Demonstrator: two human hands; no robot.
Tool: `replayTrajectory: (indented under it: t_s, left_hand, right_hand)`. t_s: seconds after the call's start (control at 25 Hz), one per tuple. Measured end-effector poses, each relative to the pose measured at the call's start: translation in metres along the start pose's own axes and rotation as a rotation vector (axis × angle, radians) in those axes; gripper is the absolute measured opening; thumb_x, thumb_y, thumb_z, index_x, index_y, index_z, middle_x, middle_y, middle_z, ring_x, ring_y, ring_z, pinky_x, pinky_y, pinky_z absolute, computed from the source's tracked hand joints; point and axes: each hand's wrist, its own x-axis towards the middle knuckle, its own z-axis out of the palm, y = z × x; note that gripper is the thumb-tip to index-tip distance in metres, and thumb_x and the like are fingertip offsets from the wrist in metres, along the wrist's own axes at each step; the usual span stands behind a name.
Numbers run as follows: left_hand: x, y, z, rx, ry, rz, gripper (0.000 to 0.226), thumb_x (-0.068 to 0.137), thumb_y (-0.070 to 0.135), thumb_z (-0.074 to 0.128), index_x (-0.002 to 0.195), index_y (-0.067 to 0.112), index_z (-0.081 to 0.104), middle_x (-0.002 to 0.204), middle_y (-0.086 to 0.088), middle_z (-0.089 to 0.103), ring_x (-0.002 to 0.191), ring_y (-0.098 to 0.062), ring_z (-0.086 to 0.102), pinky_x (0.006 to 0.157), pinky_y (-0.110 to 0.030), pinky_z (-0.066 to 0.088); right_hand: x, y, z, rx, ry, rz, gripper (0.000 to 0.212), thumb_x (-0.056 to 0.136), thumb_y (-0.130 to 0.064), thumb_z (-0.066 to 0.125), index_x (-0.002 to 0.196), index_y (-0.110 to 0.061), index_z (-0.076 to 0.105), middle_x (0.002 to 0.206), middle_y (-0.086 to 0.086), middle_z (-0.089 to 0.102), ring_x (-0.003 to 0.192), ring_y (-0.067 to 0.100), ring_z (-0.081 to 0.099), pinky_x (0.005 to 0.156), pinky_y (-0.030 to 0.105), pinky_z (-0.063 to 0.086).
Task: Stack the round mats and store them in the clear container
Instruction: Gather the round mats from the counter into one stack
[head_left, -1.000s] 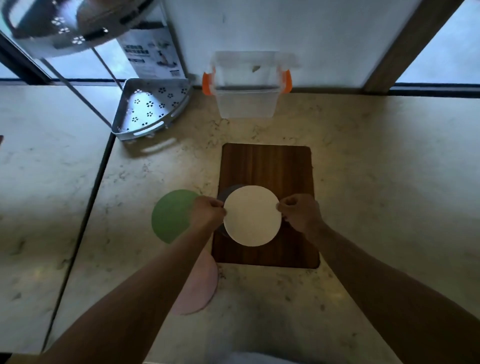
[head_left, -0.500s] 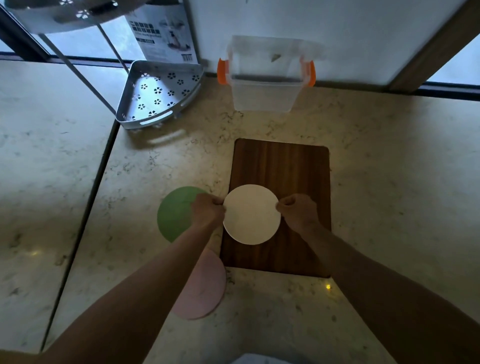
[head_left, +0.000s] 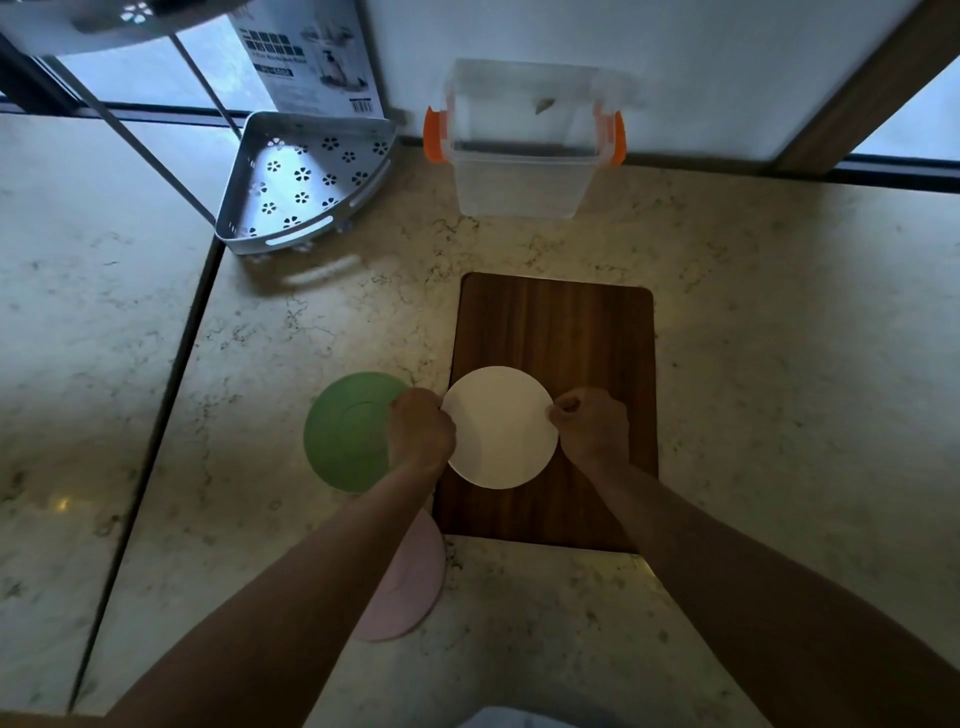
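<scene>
Marble counter (head_left: 779, 364), wooden board (head_left: 561, 332) at centre. Left hand (head_left: 422, 435) and right hand (head_left: 589, 428) pinch opposite edges of white mat (head_left: 500, 427) over board. Green mat (head_left: 345, 431), pink mat (head_left: 410, 587) lie left. Clear container (head_left: 522, 171) open by wall.

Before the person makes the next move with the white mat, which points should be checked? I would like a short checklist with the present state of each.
1. Both hands hold the white mat: ok, left hand grips its left edge, right hand its right edge.
2. Mat over the wooden board: ok.
3. Another mat beneath the white one: cannot tell, nothing shows around its edge.
4. Green mat and pink mat still unstacked: ok, both lie on the counter beside the board, partly hidden by the left arm.
5. Clear container ready to receive: cannot tell, its top is blurred.
6. Path from board to container free: ok.
</scene>
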Motion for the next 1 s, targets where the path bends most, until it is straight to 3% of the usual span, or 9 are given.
replayTrajectory:
  t_s: [0.2, 0.32, 0.44, 0.56, 0.72, 0.84, 1.0]
  left_hand:
    - [-0.001, 0.005, 0.003, 0.064, -0.003, 0.014, 0.024, 0.081, 0.001, 0.05, 0.09, -0.004, 0.072, 0.088, -0.023, 0.07, 0.077, -0.036, 0.066, 0.061, -0.037, 0.051]
    - [0.001, 0.005, 0.004, 0.011, -0.014, -0.009, 0.02, 0.075, 0.002, 0.054, 0.084, -0.004, 0.071, 0.083, -0.022, 0.069, 0.069, -0.032, 0.062, 0.055, -0.033, 0.046]
    - [0.004, 0.003, 0.004, -0.086, 0.002, -0.071, 0.017, 0.07, 0.004, 0.059, 0.078, 0.0, 0.074, 0.072, -0.014, 0.07, 0.056, -0.021, 0.055, 0.049, -0.023, 0.039]
    - [0.009, 0.003, -0.001, -0.134, -0.027, -0.16, 0.012, 0.07, 0.006, 0.063, 0.072, 0.002, 0.073, 0.057, -0.003, 0.062, 0.051, -0.016, 0.055, 0.047, -0.022, 0.04]
    - [0.011, 0.0, -0.016, -0.206, -0.087, -0.187, 0.008, 0.071, 0.002, 0.066, 0.072, 0.006, 0.073, 0.064, -0.007, 0.067, 0.067, -0.025, 0.066, 0.064, -0.038, 0.058]
    - [0.009, -0.01, -0.029, -0.26, -0.107, -0.183, 0.014, 0.074, -0.001, 0.067, 0.082, 0.006, 0.075, 0.071, -0.006, 0.07, 0.07, -0.024, 0.069, 0.069, -0.041, 0.061]
    - [0.01, -0.041, -0.062, -0.33, -0.072, -0.237, 0.003, 0.072, 0.003, 0.07, 0.072, 0.006, 0.072, 0.076, -0.017, 0.073, 0.071, -0.031, 0.071, 0.072, -0.051, 0.061]
  right_hand:
    - [-0.01, -0.002, -0.004, -0.057, 0.062, -0.002, 0.023, 0.088, -0.031, 0.068, 0.1, -0.013, 0.075, 0.093, 0.003, 0.076, 0.079, 0.014, 0.07, 0.064, 0.019, 0.044]
    - [-0.016, -0.007, 0.0, -0.063, 0.072, 0.005, 0.02, 0.091, -0.027, 0.064, 0.096, -0.011, 0.076, 0.087, 0.005, 0.076, 0.07, 0.014, 0.068, 0.06, 0.02, 0.045]
    - [-0.011, -0.007, -0.002, 0.033, -0.023, 0.084, 0.027, 0.091, -0.022, 0.062, 0.067, -0.015, 0.071, 0.068, 0.003, 0.07, 0.054, 0.008, 0.057, 0.05, 0.02, 0.042]
    - [-0.005, -0.005, -0.006, 0.104, -0.108, 0.12, 0.044, 0.088, -0.019, 0.063, 0.045, -0.017, 0.052, 0.051, -0.001, 0.057, 0.046, 0.01, 0.052, 0.047, 0.024, 0.042]
    - [-0.005, -0.006, -0.015, 0.184, -0.149, 0.09, 0.028, 0.085, -0.02, 0.068, 0.066, 0.001, 0.069, 0.069, 0.015, 0.071, 0.059, 0.028, 0.067, 0.063, 0.04, 0.059]
    - [-0.01, -0.016, -0.018, 0.251, -0.166, 0.049, 0.019, 0.084, -0.023, 0.07, 0.07, -0.01, 0.071, 0.074, 0.007, 0.073, 0.066, 0.019, 0.071, 0.067, 0.035, 0.062]
    - [-0.02, -0.049, -0.005, 0.281, -0.226, 0.011, 0.014, 0.084, -0.023, 0.071, 0.072, -0.018, 0.07, 0.076, -0.001, 0.073, 0.066, 0.01, 0.069, 0.066, 0.032, 0.061]
